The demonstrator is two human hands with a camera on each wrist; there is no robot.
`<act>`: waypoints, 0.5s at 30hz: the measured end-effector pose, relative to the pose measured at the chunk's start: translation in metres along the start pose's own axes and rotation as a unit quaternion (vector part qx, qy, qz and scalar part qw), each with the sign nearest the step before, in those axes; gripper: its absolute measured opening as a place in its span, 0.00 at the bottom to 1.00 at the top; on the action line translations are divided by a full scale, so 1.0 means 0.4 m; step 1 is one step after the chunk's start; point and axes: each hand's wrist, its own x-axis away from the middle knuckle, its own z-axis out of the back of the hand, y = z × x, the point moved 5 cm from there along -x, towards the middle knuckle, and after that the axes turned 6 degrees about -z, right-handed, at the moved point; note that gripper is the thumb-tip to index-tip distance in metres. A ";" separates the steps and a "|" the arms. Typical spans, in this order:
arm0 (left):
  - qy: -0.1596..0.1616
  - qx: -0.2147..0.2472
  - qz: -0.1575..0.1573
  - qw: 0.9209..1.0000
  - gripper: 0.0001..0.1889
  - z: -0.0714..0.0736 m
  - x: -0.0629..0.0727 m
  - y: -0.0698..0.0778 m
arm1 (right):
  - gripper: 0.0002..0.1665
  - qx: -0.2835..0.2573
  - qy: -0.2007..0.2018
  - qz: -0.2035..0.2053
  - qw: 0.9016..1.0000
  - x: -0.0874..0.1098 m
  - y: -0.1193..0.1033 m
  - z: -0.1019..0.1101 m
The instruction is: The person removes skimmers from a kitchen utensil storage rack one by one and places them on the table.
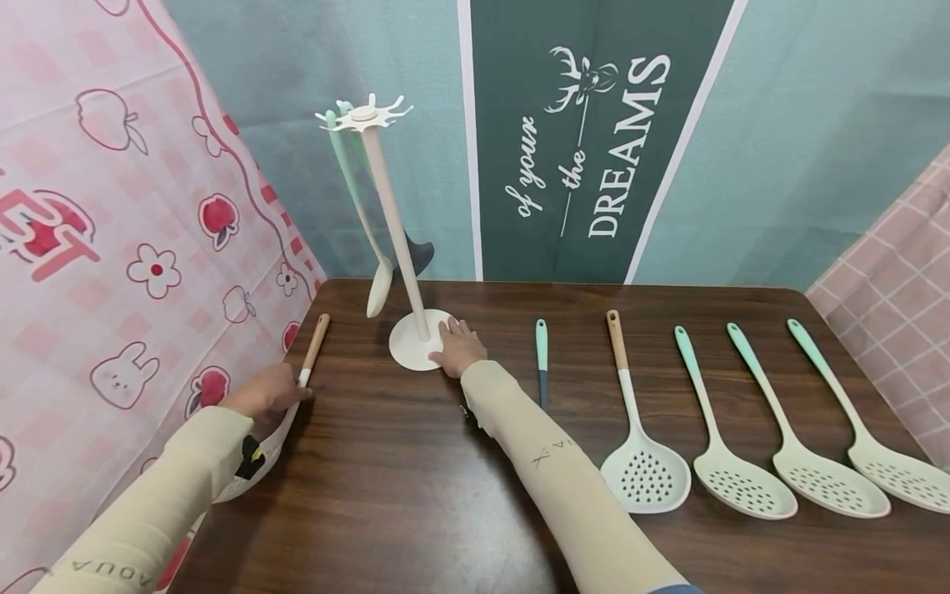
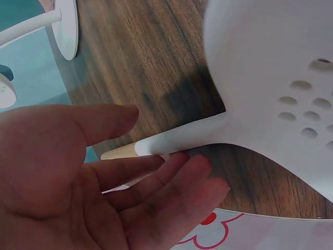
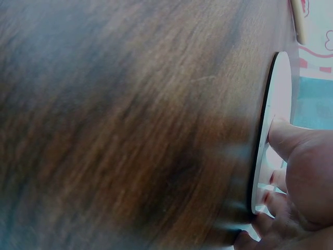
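Observation:
At the table's left edge lies a white skimmer [image 2: 270, 62] with a wooden handle end [image 1: 317, 337]. My left hand [image 1: 269, 394] is over its shaft. In the left wrist view, the thumb stands apart on one side of the shaft and loosely bent fingers lie close along the other; whether they touch it I cannot tell. My right hand [image 1: 460, 350] rests with extended fingers on the round white base [image 1: 404, 345] of an upright utensil stand [image 1: 393, 214]. A ladle [image 1: 380, 287] with a green handle and a dark-headed utensil [image 1: 421, 256] hang from its hooks.
Right of the stand lie a green-and-grey handled utensil [image 1: 542, 355], partly behind my right sleeve, a wooden-handled skimmer [image 1: 646, 478] and several green-handled slotted spoons [image 1: 745, 487]. Fabric [image 1: 386, 49] hangs behind the brown table [image 1: 371, 462], with pink cloth [image 1: 156, 313] at the left.

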 end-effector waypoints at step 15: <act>0.015 -0.053 -0.054 0.997 0.18 0.054 0.023 0.035 | 0.42 -0.001 0.004 0.007 1.000 0.002 -0.003 0.001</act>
